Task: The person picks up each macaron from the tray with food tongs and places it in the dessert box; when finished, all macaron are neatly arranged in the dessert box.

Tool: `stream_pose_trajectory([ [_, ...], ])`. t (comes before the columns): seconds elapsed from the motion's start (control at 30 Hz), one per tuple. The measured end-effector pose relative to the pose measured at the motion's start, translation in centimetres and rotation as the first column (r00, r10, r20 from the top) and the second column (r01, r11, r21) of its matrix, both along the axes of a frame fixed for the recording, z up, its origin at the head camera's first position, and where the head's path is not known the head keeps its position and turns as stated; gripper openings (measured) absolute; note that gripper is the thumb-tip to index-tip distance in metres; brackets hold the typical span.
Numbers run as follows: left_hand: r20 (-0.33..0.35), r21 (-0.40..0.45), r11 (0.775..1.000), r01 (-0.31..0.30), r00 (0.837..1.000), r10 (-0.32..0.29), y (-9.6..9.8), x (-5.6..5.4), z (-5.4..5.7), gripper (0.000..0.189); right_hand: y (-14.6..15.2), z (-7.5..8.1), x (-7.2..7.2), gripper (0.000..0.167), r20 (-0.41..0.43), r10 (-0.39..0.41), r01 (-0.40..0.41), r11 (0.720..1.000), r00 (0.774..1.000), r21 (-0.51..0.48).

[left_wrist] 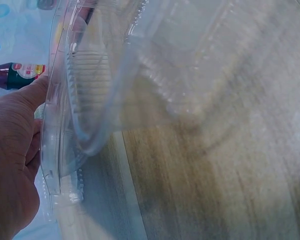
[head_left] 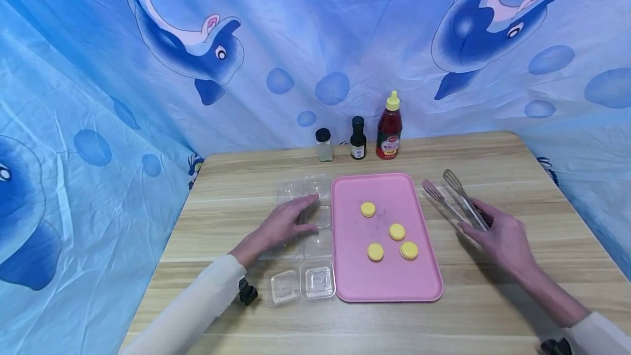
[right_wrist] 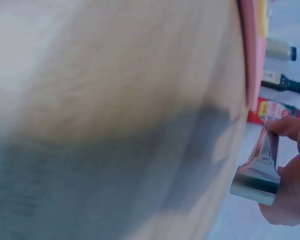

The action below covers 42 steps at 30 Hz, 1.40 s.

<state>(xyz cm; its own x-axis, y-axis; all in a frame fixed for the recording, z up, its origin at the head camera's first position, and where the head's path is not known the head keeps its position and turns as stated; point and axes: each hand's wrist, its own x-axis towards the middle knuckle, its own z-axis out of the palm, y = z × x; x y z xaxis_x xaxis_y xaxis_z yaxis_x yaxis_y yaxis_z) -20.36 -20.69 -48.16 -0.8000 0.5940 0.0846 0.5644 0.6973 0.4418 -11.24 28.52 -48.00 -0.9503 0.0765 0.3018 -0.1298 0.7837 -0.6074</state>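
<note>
Metal tongs [head_left: 465, 199], slotted heads, shiny rounded back end, right of the pink tray [head_left: 360, 190]; right hand [head_left: 508, 240] grips them, tong arms apart, heads pointing far-left. Four round yellow biscuits [head_left: 396, 232] on the tray. Left hand [head_left: 283, 221] over the clear plastic containers [head_left: 319, 281] left of the tray, thumb and fingers spread; can't tell if it touches them. Far side: red sauce bottle [head_left: 389, 130], yellow cap, label writing too small to read; dark bottle [head_left: 358, 138], white label, unreadable; black-lidded jar [head_left: 324, 147]. Containers run close along tray's left edge; wood tabletop [head_left: 222, 190] extends right of right hand to table's right edge.
</note>
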Motion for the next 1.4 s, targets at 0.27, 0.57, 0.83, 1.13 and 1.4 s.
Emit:
stream_pose_trajectory([
  [0.27,-0.005,0.002,1.000,-0.007,1.000,0.007,-0.1,0.0,-0.1,0.086,-2.8,2.1,-0.4,0.068,0.052,0.151,-0.149,0.988,0.987,-0.028],
  [0.57,0.011,0.000,1.000,-0.014,1.000,0.014,-0.1,0.0,0.0,0.086,-6.1,2.5,-1.3,0.071,0.187,0.303,-0.292,0.953,0.934,-0.084],
  [0.83,-0.004,-0.005,1.000,-0.001,1.000,0.001,0.0,-0.1,0.0,0.086,-8.0,2.2,-1.8,0.068,0.279,0.353,-0.331,0.935,0.893,-0.123],
  [1.13,0.017,0.001,1.000,0.001,1.000,-0.001,0.1,-0.1,0.2,0.086,-8.8,1.8,-2.1,0.062,0.303,0.367,-0.354,0.930,0.879,-0.100],
  [1.4,0.013,0.004,1.000,0.004,1.000,-0.004,0.1,-0.2,0.2,0.087,-9.1,2.0,-2.4,0.056,0.310,0.378,-0.370,0.925,0.872,-0.088],
])
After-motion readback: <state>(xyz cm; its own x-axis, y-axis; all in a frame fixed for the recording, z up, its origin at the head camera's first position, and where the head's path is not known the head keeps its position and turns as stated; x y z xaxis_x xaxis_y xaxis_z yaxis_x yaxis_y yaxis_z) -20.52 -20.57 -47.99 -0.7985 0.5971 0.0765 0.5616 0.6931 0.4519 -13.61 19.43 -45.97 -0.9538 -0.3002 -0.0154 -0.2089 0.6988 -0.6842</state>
